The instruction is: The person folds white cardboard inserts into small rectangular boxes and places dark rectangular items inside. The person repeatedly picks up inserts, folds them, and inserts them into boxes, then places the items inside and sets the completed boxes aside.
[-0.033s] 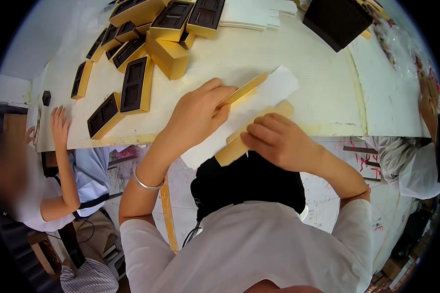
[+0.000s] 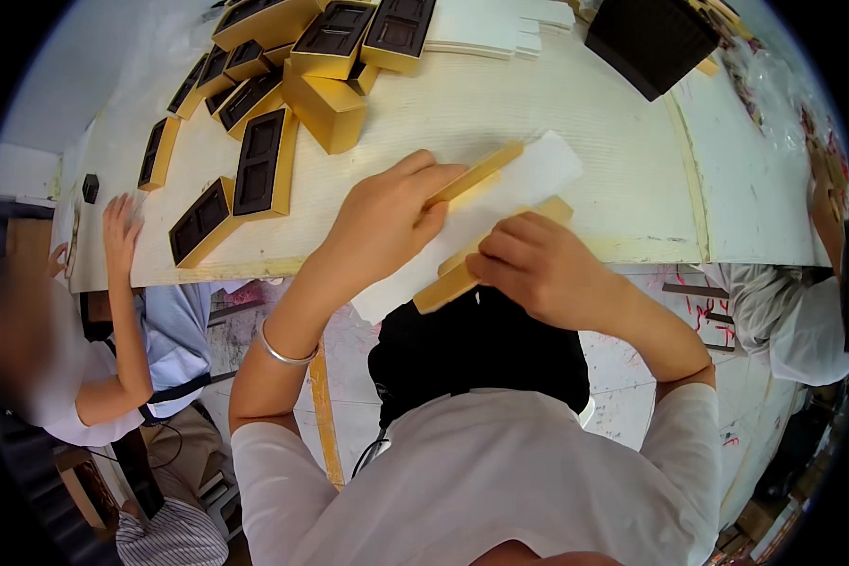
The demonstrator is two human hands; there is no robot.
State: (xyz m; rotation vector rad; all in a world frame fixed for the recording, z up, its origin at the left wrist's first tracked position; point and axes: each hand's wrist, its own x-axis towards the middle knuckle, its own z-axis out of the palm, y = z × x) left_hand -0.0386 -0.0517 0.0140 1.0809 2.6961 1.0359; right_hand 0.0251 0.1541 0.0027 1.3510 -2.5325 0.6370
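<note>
A cardboard box blank (image 2: 549, 162), white on its inner face with gold flaps along its sides, lies slantwise over the table's near edge. My left hand (image 2: 387, 209) pinches its far gold flap, which is bent up. With the fingers of my right hand (image 2: 542, 269) closed on it, the near gold flap is bent up too. Both sets of fingertips cover part of the flaps. The lower end of the blank sticks out past the table edge, above my lap.
Several gold boxes with dark compartment inserts (image 2: 266, 165) stand and lie at the left. White flat blanks (image 2: 472, 33) are stacked at the back, with a black box (image 2: 649, 42) to their right. At the left a co-worker's hand (image 2: 120, 236) rests on the table (image 2: 613, 160).
The blank has shifted slightly up and to the right. The near flap under my right hand stands a little steeper. The co-worker's hand at the left has moved a bit.
</note>
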